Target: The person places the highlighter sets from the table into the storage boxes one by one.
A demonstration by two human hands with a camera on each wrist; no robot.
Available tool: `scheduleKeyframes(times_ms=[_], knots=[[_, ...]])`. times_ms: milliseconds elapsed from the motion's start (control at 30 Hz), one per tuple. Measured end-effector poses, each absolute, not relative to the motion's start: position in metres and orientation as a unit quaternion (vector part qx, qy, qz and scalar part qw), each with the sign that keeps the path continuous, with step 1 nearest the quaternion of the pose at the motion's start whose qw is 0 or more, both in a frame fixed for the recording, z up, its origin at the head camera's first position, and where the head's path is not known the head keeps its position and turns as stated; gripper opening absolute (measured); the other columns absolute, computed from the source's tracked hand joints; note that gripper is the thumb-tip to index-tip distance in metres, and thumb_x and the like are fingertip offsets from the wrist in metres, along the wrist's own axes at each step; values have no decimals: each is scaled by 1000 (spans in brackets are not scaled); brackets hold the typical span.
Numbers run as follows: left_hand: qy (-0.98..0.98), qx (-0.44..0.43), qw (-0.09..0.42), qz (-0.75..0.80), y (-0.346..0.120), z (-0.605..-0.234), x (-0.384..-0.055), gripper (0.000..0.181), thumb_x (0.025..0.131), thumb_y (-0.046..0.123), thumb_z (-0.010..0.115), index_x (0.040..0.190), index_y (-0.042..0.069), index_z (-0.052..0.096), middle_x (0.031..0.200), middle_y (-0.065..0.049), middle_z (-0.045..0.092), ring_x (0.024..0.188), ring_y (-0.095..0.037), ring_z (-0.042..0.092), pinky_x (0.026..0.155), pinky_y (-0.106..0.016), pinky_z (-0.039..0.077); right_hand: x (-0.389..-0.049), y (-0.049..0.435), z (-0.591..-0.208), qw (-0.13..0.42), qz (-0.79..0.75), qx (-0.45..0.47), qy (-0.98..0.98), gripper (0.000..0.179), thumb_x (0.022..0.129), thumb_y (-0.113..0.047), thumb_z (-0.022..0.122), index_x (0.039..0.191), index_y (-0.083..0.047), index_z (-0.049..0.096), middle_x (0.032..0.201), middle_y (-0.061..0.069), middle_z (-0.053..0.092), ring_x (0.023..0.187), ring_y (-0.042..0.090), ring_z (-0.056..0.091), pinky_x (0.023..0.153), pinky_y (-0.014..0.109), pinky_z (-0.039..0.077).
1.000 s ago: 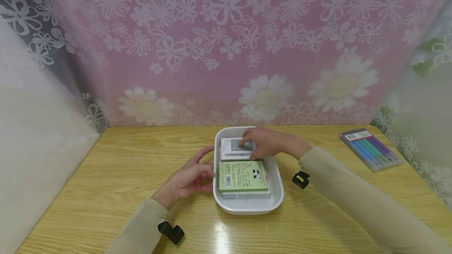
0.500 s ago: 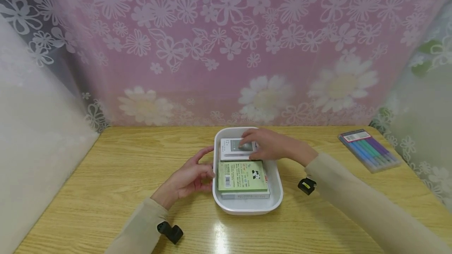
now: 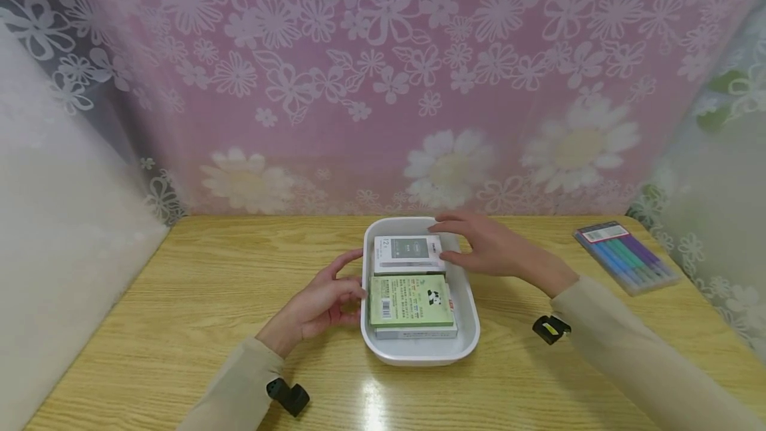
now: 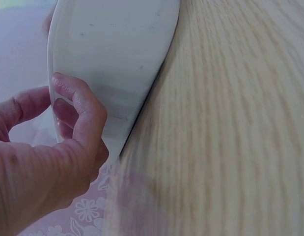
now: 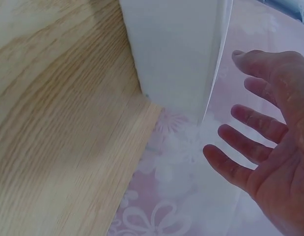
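A white tray stands on the table with its long sides running away from me. In its far half lies a white box marked "12" with a grey panel. Nearer is a flat green pack with a panda and a barcode, on top of another white box. My left hand holds the tray's left side, its curled fingers against the wall at the rim. My right hand is spread over the tray's far right rim, fingers apart and nothing between them, fingertips just right of the white box.
On the right of the wooden table lies a clear case of blue, green and purple pens. A pink flowered curtain hangs behind the table's far edge, and pale sheets hang at both sides.
My right hand has lifted off the white box and moved to the right, uncovering the box's top. The left hand and the tray have stayed where they were.
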State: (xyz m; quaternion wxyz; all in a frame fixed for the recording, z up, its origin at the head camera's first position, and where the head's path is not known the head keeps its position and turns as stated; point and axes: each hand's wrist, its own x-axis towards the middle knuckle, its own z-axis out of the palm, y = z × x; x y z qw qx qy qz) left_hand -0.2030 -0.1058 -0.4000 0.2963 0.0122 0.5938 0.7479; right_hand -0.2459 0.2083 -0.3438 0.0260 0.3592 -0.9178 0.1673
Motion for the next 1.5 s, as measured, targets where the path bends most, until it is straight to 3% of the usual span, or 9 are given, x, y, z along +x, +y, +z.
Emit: scheduleKeyframes(times_ms=[600,967,1100,1367,1500], knots=[[579,18,304,756,-108,-402,-204,84,88,-4,59,160,23,25,113,-3,69,87,-13,65,69,-31,58,-232,247,-352,107,187,293,-932,54,89,-27,78,137,-7,64,147,20,56,132,44,55,102,63,48],[577,23,307,757,-109,-402,-204,85,88,-4,59,161,23,24,109,-2,69,84,-12,64,68,-30,57,-222,278,-353,88,184,222,-953,60,92,-35,75,143,-8,58,149,22,51,131,49,53,98,67,48],[575,23,308,758,-109,-402,-204,86,88,-4,59,161,23,24,109,-2,68,84,-12,64,67,-30,57,-219,293,-355,101,180,206,-957,61,92,-35,75,144,-8,57,148,24,51,124,51,57,91,67,51],[577,24,307,757,-109,-402,-204,85,88,-4,59,161,23,24,112,-3,68,87,-13,65,69,-31,57,-219,328,-365,187,174,213,-943,58,86,-27,81,137,-5,62,134,23,62,103,48,65,77,63,53],[577,23,306,757,-109,-402,-204,85,88,-4,59,161,23,24,113,-3,68,88,-13,65,69,-31,58,-218,345,-368,181,171,194,-949,60,87,-29,80,138,-4,60,134,25,60,101,48,65,73,62,52]])
